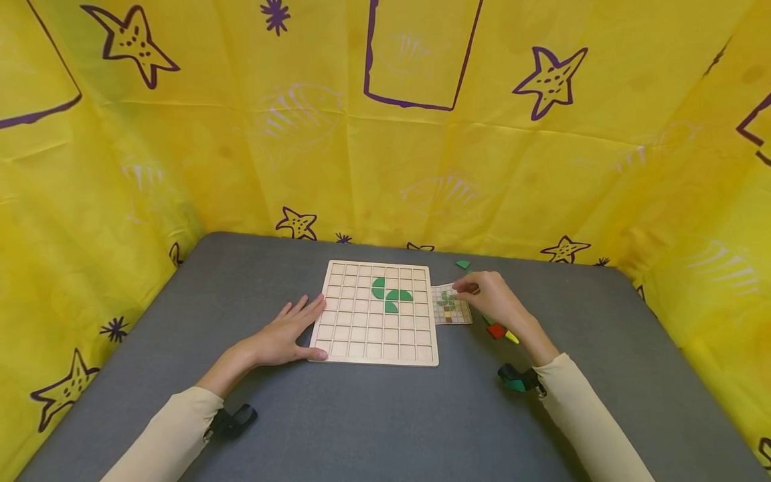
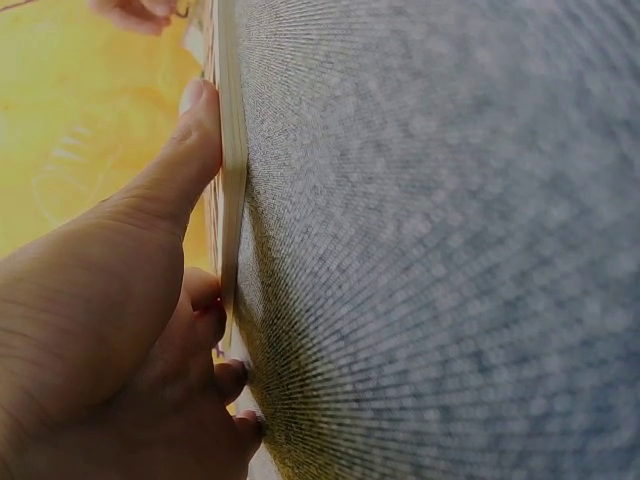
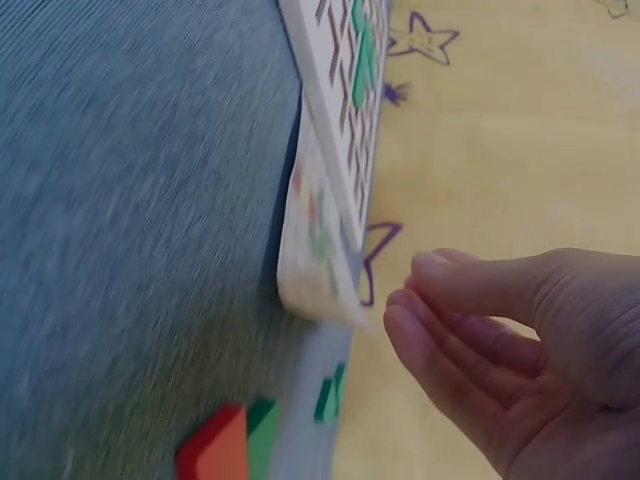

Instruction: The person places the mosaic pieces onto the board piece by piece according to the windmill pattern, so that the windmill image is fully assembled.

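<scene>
A square wooden grid board [image 1: 355, 333] lies on the dark table, with several green curved pieces [image 1: 377, 288] set in its cells. My left hand [image 1: 286, 337] rests at the board's left edge, fingers spread, its thumb on the near corner. In the left wrist view the thumb [image 2: 190, 145] lies against the board's rim. Beside the board's right edge is a small pattern card [image 1: 442, 314] printted with a coloured grid. Over its far right corner hovers my right hand [image 1: 494, 294]. The right wrist view shows its fingertips close together with nothing visible between them, apart from the card [image 3: 325, 285].
Right of the card lie a red piece [image 1: 496, 331], a yellow piece [image 1: 512, 337] and some green ones, partly hidden by the right arm. Another green piece [image 1: 462, 264] lies farther back. A green piece [image 1: 515, 385] shows by the right wrist strap. Yellow patterned cloth [image 1: 385, 167] hangs behind the table.
</scene>
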### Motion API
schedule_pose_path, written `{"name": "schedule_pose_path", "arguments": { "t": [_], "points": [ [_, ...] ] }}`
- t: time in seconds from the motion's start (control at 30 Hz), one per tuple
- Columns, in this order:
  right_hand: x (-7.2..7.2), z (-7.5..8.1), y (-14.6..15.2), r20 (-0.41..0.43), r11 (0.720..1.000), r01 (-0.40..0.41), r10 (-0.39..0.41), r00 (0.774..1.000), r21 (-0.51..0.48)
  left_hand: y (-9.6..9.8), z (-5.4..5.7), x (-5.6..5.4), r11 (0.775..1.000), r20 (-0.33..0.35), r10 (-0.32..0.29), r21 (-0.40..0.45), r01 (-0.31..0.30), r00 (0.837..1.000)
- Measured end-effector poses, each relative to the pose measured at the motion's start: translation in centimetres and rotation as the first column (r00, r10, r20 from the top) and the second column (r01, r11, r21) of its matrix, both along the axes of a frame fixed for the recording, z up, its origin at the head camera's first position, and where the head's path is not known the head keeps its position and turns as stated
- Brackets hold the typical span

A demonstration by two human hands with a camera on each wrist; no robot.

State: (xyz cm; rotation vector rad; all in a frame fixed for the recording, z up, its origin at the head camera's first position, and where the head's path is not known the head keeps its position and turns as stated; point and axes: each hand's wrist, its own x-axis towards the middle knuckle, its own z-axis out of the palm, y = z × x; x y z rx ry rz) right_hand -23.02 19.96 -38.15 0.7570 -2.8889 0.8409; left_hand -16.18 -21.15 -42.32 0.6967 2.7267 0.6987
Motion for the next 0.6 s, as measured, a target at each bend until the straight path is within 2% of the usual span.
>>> {"name": "schedule_pose_path", "arguments": {
  "t": [0.2,0.37,0.6],
  "points": [
    [0.1,-0.4,2.0,0.030,1.000,-0.010,0.009,1.000,0.027,0.0,0.1,0.2,1.000,0.004,0.003,0.004,-0.003,1.000],
    [0.3,-0.4,3.4,0.108,0.998,-0.018,0.011,0.994,0.066,-0.1,0.0,0.3,1.000,0.006,0.006,0.007,-0.006,1.000],
    [0.5,-0.1,4.7,0.221,0.995,-0.050,0.029,0.975,0.089,-0.1,-0.2,0.1,1.000,-0.010,-0.009,0.018,0.009,1.000]
  ]
}}
